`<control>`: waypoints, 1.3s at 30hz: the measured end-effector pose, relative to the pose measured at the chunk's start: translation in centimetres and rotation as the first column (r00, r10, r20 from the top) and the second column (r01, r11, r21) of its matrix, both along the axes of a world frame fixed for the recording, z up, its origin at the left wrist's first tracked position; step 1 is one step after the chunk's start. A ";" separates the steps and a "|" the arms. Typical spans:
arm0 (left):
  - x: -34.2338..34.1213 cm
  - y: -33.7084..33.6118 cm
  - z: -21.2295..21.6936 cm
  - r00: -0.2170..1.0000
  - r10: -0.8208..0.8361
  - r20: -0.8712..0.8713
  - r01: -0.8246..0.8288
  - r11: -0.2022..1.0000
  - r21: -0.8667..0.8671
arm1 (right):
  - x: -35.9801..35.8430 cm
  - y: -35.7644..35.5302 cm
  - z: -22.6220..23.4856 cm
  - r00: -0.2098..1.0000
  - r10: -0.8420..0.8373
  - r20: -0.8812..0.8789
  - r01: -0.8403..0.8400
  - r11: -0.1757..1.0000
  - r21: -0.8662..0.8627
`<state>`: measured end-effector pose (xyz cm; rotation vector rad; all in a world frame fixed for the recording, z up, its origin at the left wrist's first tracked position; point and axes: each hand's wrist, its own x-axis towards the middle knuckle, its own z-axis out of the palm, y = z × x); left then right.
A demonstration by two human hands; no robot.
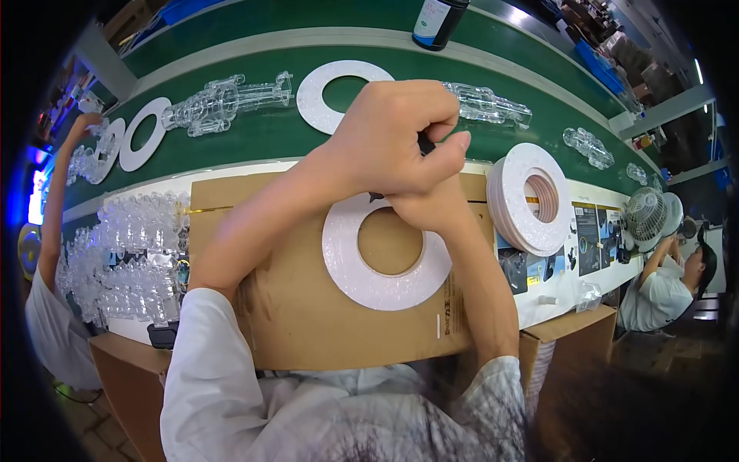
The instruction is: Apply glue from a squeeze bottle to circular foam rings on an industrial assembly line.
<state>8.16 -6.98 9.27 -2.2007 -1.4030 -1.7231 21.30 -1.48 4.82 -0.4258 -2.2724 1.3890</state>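
My left hand [400, 131] is in front, its fingers curled and the thumb lying alongside. A small dark bit shows between thumb and fingers, too hidden to name. My right hand [421, 206] crosses beneath it, wrist bent, with its fingers covered by the left hand. Under both hands a flat white speckled ring [346, 266] lies on a brown cardboard sheet [292, 331]. A small dark tip shows at the ring's upper edge, below my left wrist. Beyond my left hand, another white ring [314, 96] rests on the green belt, partly hidden.
A stack of white rings [508, 192] stands at the right. Clear plastic parts [223, 104] lie along the green belt [269, 142]; many more [138, 289] are piled at left. A dark bottle [439, 23] stands behind. A fan [645, 215] and co-workers are at the sides.
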 end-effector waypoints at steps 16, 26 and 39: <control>0.5 0.3 -1.1 0.976 0.148 -0.158 -0.122 0.980 0.160 | 0.1 -1.1 0.0 0.968 -0.069 -0.242 0.097 0.990 0.105; 0.6 0.3 -1.1 0.974 0.157 -0.165 -0.136 0.982 0.131 | 0.1 -1.0 -0.2 0.974 -0.049 -0.220 0.064 0.996 0.060; 0.5 0.3 -1.2 0.977 0.157 -0.144 -0.137 0.981 0.135 | -0.1 -0.5 -1.0 0.980 -0.017 -0.200 0.029 0.998 0.057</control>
